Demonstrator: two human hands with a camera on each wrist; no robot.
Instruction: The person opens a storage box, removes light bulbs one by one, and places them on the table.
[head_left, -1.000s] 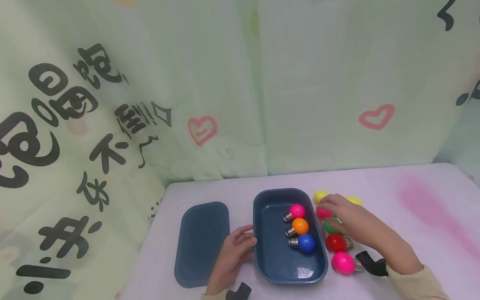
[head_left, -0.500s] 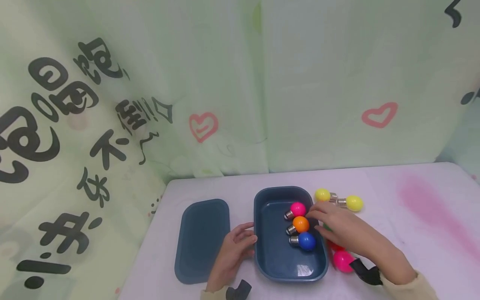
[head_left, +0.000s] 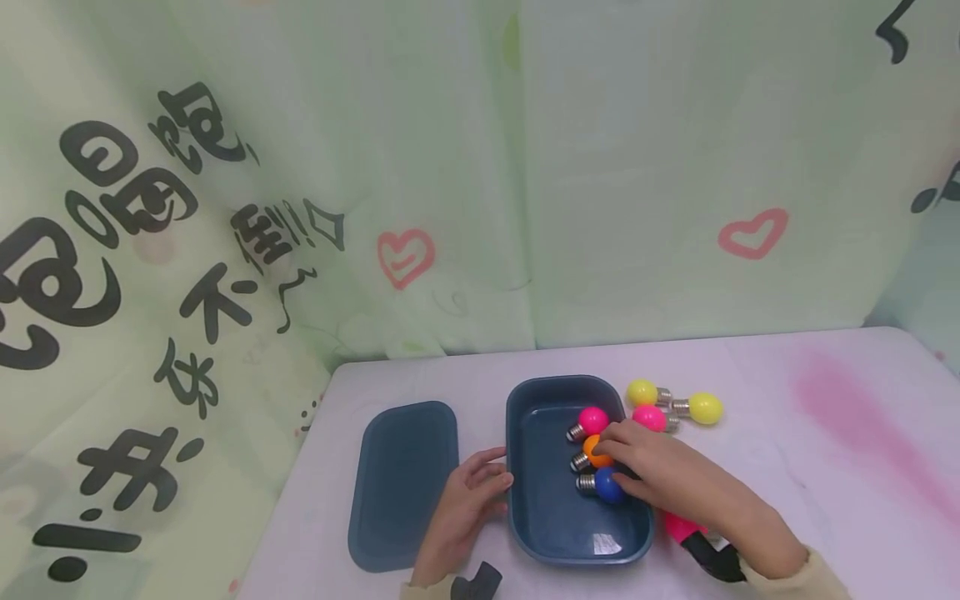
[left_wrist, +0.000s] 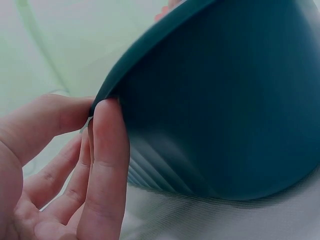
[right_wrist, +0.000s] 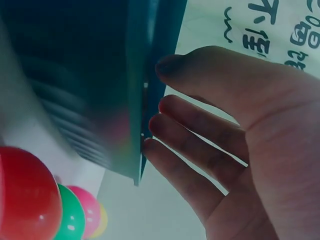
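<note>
A dark blue box (head_left: 551, 517) holds a pink bulb (head_left: 593, 421), an orange bulb (head_left: 589, 451) and a blue bulb (head_left: 609, 486) lying near its right wall. My left hand (head_left: 465, 512) pinches the left rim between thumb and finger, as the left wrist view shows. Across the right rim reaches my right hand (head_left: 663, 467), its fingers over the orange and blue bulbs. In the right wrist view its slightly bent fingers are spread beside the box wall (right_wrist: 75, 65), and I see nothing held. The hand covers part of the two nearer bulbs.
Right of the box lie two yellow bulbs (head_left: 706, 408), a pink bulb (head_left: 648, 417) and another pink one (head_left: 681, 527) under the wrist. A red bulb (right_wrist: 30, 195) and a green bulb (right_wrist: 71, 212) show beside the box. A flat blue lid (head_left: 403, 487) lies at left.
My right hand has moved left from above the loose bulbs, across the rim and then nearer to me over the box. The left hand stays on the rim, and the bulbs look unmoved.
</note>
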